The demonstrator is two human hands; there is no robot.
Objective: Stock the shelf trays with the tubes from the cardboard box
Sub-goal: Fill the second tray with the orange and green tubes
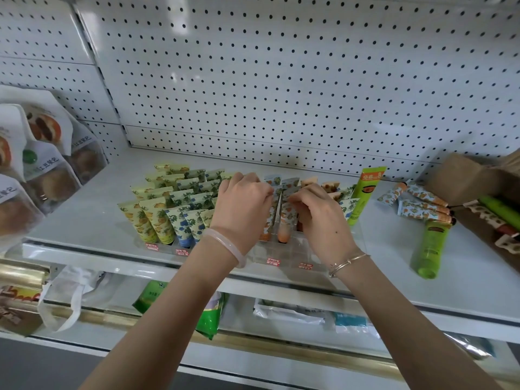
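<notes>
Clear shelf trays [284, 256] at the shelf's front edge hold rows of tubes standing cap-down with crimped ends up. From the left come yellow pineapple-print tubes [146, 218], then blue-flowered tubes [185, 218], with orange-capped tubes [282, 232] in the middle. Loose tubes [419, 209] of the orange-capped kind lie flat at right, just beside the open brown cardboard box [461, 181], which holds more.

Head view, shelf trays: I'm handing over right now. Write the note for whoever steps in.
Left hand and right hand: both pinch the crimped tops of the orange-capped tubes standing in the clear tray.
Done: the rows of yellow tubes and blue-flower tubes at the left look full.
Left: several loose tubes lie on the shelf at the right, beside the cardboard box. The front of the orange rows has room.
</notes>
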